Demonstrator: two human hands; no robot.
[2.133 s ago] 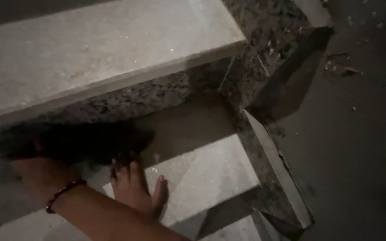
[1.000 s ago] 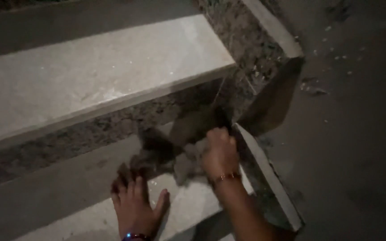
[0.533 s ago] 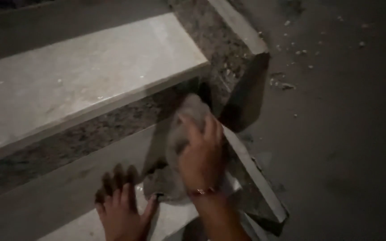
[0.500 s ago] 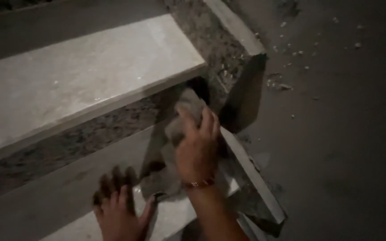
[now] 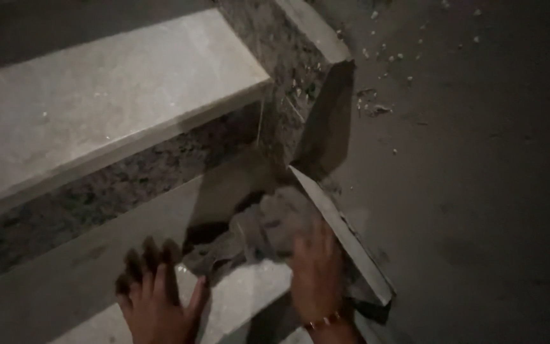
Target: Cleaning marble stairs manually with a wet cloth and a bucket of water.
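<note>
My right hand [image 5: 316, 274] presses a crumpled grey cloth [image 5: 256, 232] onto the pale stone tread of the lower step [image 5: 249, 299], close to the step's right edge. A bracelet circles that wrist. My left hand [image 5: 157, 299] lies flat on the same tread, fingers spread, just left of the cloth and holding nothing. The cloth bunches toward the corner where the tread meets the speckled riser [image 5: 128, 185].
The upper step [image 5: 97, 95] is a wide pale slab above the speckled riser. A slanted stone side trim [image 5: 345, 236] borders the steps on the right. Beyond it lies dark floor [image 5: 479, 191] with small bits of debris [image 5: 377, 108].
My right hand has dragged the cloth from the corner under the upper step back down the tread toward me. The left hand stays planted flat.
</note>
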